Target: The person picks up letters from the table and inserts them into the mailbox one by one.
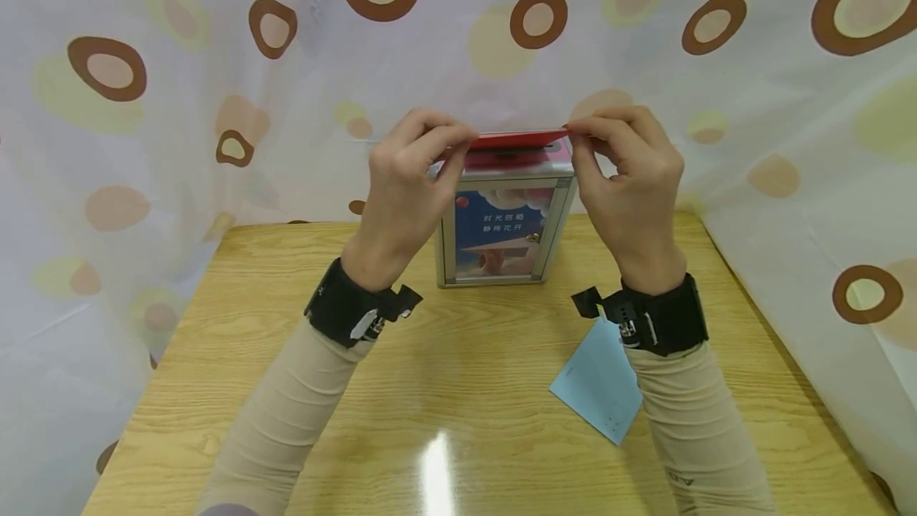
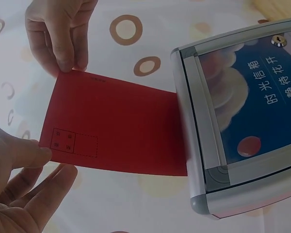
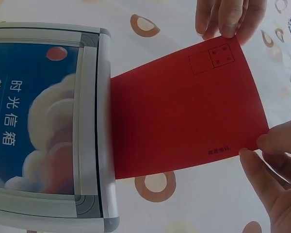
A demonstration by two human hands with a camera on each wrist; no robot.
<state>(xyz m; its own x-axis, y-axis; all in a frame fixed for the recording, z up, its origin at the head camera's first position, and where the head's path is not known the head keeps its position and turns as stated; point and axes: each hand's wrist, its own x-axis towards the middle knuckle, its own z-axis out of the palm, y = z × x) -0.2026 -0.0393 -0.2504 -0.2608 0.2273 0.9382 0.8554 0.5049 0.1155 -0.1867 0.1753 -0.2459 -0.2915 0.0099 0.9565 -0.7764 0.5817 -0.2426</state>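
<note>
My left hand (image 1: pixel 415 177) and right hand (image 1: pixel 632 181) pinch two corners of a red envelope (image 2: pixel 119 124) between thumb and fingers, one hand on each side. The envelope stands over the top of a silver-framed letter box (image 1: pixel 505 229), which has a pink top with a slot. In the right wrist view, the red envelope (image 3: pixel 189 111) spans from the box's top edge to my fingers. Its far edge is hidden behind the box's rim, so I cannot tell how deep it sits in the slot.
A light blue envelope (image 1: pixel 600 381) lies on the wooden table (image 1: pixel 444 381), partly under my right forearm. The box stands at the table's back, its front door bearing a picture, white lettering and a small lock (image 1: pixel 533 237). A spotted curtain (image 1: pixel 444 62) hangs behind and at both sides.
</note>
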